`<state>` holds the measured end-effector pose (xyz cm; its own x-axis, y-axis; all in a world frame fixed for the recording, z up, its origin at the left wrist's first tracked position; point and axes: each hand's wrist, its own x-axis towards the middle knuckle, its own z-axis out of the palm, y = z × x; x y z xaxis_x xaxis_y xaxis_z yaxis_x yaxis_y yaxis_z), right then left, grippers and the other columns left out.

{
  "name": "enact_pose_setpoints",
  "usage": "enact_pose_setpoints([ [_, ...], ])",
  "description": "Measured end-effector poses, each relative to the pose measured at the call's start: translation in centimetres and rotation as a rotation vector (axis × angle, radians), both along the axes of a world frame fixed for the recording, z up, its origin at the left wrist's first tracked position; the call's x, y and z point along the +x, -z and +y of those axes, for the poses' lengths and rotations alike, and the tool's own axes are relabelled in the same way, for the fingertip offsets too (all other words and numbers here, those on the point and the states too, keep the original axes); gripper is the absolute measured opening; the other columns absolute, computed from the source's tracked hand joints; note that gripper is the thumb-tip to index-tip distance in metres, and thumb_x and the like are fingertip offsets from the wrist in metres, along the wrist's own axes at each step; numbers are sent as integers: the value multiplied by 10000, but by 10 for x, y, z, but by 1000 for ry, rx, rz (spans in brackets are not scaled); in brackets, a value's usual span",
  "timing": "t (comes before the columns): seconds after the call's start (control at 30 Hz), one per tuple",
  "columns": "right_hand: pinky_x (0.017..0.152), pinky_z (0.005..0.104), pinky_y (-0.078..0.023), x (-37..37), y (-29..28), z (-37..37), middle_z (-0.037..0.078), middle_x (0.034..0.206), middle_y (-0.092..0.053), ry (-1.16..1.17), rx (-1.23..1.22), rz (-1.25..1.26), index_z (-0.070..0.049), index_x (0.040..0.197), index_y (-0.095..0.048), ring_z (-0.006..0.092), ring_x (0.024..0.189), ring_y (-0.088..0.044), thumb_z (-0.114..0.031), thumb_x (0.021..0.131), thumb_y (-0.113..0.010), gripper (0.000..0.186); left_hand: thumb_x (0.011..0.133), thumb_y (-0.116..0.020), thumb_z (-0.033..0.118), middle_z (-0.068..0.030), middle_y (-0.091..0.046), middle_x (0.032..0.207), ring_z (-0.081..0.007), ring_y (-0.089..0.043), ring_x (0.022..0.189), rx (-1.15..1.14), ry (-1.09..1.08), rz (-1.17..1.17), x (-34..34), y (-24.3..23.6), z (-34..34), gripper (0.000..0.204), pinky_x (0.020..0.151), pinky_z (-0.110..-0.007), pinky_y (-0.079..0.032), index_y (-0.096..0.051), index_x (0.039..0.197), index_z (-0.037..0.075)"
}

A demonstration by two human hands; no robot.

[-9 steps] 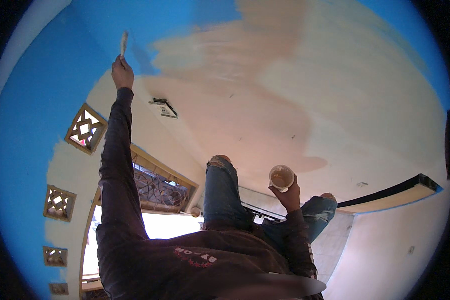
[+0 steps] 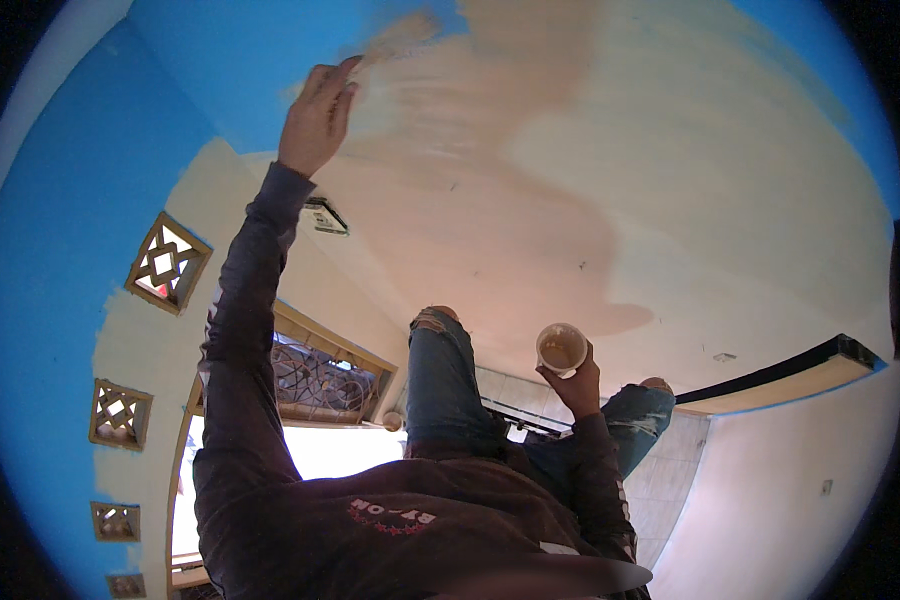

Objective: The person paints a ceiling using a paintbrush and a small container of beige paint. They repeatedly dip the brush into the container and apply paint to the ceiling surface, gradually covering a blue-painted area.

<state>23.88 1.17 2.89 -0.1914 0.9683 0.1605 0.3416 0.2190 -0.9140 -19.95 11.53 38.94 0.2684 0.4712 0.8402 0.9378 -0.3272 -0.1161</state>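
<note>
Raised at the upper left, my left hand (image 2: 315, 120) has its fingers closed on a paintbrush, mostly hidden behind them, against the painted surface (image 2: 540, 170) where blue meets beige. A smeared beige patch lies just beyond the fingertips. Lower right of centre, my right hand (image 2: 577, 390) grips a white cup (image 2: 561, 349) with beige paint inside, beside my bent knees in jeans (image 2: 440, 380).
A partly blue wall (image 2: 50, 300) at left carries several square lattice vents (image 2: 165, 262). A grilled window (image 2: 320, 370) is low left. A small fixture (image 2: 327, 218) sits below my left hand. A dark-topped ledge (image 2: 800, 382) runs at right.
My left hand and forearm have swung right and slightly up, carrying the brush onto the boundary between blue and beige. My right hand with the cup has barely moved.
</note>
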Motion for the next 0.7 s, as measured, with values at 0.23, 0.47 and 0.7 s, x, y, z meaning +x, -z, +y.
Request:
enact_pose_setpoints([
  [0.23, 926, 430, -576, 3, -2, 1, 190, 1207, -692, 34, -6, -3, -32, 1355, -465, 324, 1140, -683, -279, 693, -939, 852, 1052, -508, 196, -79, -593, 1055, -290, -617, 729, -197, 49, 233, 29, 1, 41, 361, 652, -415, -554, -543, 1412, 183],
  [0.47, 917, 423, -575, 3, 1, 2, 184, 1198, -695, 42, 15, 25, -36, 1338, -483, 315, 1126, -688, -287, 694, -938, 827, 1047, -512, 189, -81, -603, 1008, -304, -631, 755, -233, -45, 213, 8, 0, 58, 381, 668, -432, -555, -539, 1426, 202],
  [0.7, 930, 434, -569, 4, -4, 2, 189, 1216, -687, 36, -12, 16, -43, 1342, -478, 329, 1140, -680, -295, 697, -936, 831, 1033, -512, 158, -113, -628, 1010, -316, -642, 744, -268, -112, 207, -54, -2, 52, 421, 683, -454, -558, -522, 1451, 205],
])
